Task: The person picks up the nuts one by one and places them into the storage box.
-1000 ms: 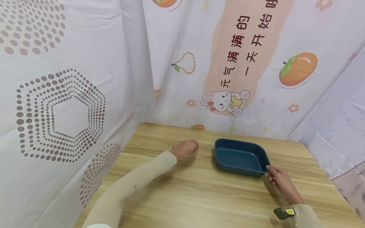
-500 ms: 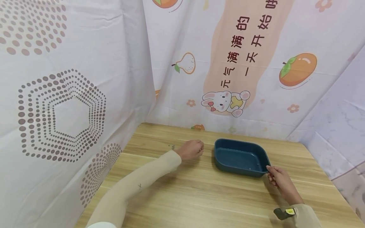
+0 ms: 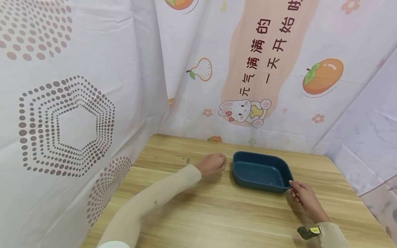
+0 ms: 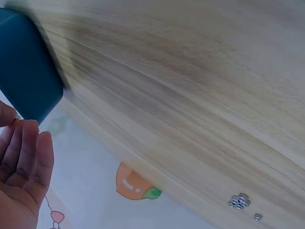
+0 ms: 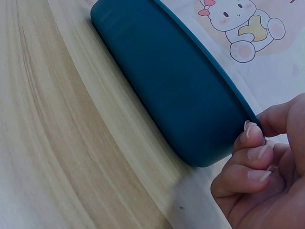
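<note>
A dark blue basin (image 3: 260,172) with rounded corners sits on the wooden table, with a few tiny shiny pieces on its floor. My right hand (image 3: 307,199) pinches the basin's near right corner at the rim, thumb on top and fingers curled below, as the right wrist view (image 5: 267,157) also shows. Left of the basin, my left hand (image 3: 212,164) is held above the table, thumb and fingertips together. In the left wrist view a small glint shows between them, apparently a small metal nut (image 4: 18,116), mostly hidden. Several small metal nuts (image 4: 239,201) lie on the table behind the left forearm.
The wooden table (image 3: 198,213) ends at a printed cloth curtain (image 3: 192,103) at the back. More cloth hangs at the left (image 3: 77,131) and right. One single nut (image 4: 258,216) lies slightly apart from the cluster.
My left hand has moved to the right, away from the small nuts and closer to the basin. The right hand and basin have stayed in place.
</note>
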